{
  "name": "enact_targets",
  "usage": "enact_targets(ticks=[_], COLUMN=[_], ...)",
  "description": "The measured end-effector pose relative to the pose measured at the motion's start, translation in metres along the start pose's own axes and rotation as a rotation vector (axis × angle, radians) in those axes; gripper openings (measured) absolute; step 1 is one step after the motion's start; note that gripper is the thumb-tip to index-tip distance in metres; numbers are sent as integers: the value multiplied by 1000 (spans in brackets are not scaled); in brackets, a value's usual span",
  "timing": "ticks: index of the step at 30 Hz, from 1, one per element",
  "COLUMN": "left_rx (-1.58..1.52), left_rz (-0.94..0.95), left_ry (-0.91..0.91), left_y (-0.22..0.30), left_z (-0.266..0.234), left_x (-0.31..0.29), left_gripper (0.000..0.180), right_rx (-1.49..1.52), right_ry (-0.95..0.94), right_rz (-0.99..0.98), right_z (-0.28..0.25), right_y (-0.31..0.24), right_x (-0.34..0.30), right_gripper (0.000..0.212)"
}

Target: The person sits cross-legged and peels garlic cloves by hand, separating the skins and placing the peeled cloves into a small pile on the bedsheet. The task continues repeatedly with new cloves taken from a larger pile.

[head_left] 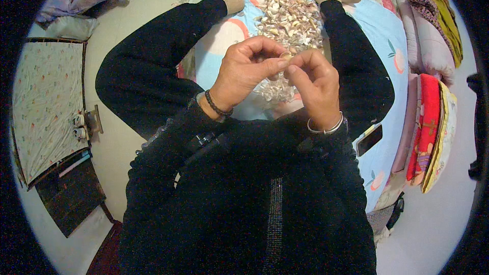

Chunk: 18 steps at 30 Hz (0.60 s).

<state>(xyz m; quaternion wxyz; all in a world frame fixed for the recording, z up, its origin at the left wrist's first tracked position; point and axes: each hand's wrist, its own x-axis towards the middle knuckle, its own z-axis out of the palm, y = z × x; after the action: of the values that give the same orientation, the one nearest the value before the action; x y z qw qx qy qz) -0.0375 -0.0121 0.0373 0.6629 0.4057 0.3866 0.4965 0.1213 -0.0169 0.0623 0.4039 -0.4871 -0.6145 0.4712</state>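
Seemingly at the peeling step, with left hand (242,69) and right hand (319,81) pinched together on a garlic clove (287,56), over the garlic pile (289,18). Next, presumably: strip with one grip, steady with the other.

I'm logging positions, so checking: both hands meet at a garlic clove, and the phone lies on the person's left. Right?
No, the head view shows the phone on the person's right. The left hand and right hand do meet at a garlic clove.

We look at the phone (370,140), the blue sheet (382,35) and the red blanket (429,107), but we cannot read any words, numbers or signs anywhere.
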Motion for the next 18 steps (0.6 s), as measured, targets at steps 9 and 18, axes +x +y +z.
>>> enact_targets(ticks=[9,18], left_rx=[24,20], left_rz=[-108,-120], left_ry=[-49,-72], left_y=[-7,-12], left_z=[-5,-3], left_x=[7,7], left_gripper=[17,19], right_rx=[-31,-46], right_ry=[-20,-123], right_rz=[-62,24], right_z=[-9,-16], right_y=[4,7], right_x=[16,13], right_gripper=[10,11])
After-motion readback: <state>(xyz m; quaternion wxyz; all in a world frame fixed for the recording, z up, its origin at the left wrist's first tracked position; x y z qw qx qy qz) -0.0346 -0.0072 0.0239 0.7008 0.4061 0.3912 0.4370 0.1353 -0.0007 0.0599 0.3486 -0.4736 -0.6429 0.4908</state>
